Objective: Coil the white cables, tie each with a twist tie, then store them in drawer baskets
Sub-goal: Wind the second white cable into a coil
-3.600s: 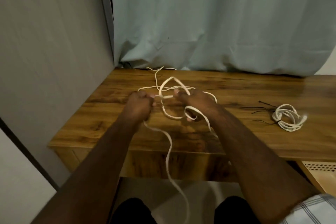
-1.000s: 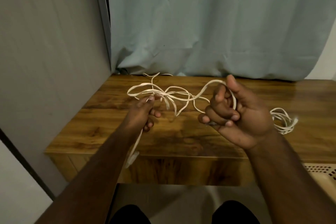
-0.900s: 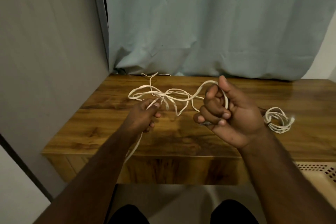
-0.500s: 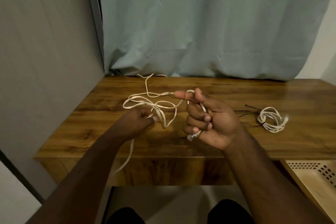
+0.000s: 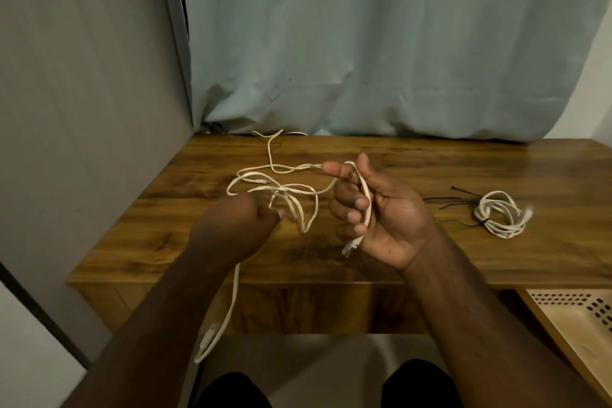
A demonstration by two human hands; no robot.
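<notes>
1. Table [image 5: 463, 258]: a wooden top with dark, streaked grain and a faint sheen; its front edge runs across the lower middle of the view.
2. Loose white cable [image 5: 281, 189]: a thin, flat, flexible cord lying in irregular open loops near the table's back-left corner, with one strand reaching toward the back edge. Another length hangs limp below the front edge, ending in a pale connector.
3. Right hand [image 5: 381, 215]: raised above the middle of the table, palm turned toward the camera. The cable passes over the extended index finger and down across the palm, where the curled lower fingers hold it; a small translucent plug protrudes beneath them.
4. Left hand [image 5: 231, 225]: seen from the back, fingers curled inward around the cable just beside the tangle of loops; the hanging length emerges under its wrist.
5. Coiled white cable [image 5: 500, 214]: a compact round bundle of several turns, lying toward the table's right side, well apart from both hands.
6. Black twist ties [image 5: 460, 200]: thin, wiry dark strands spread flat just left of the bundle, one touching it.
7. Basket [image 5: 576, 318]: beige, rigid, with rows of small rectangular perforations, below the table's front-right corner.
8. Curtain [image 5: 364, 43]: pale blue-green cloth in soft folds behind the back edge.
</notes>
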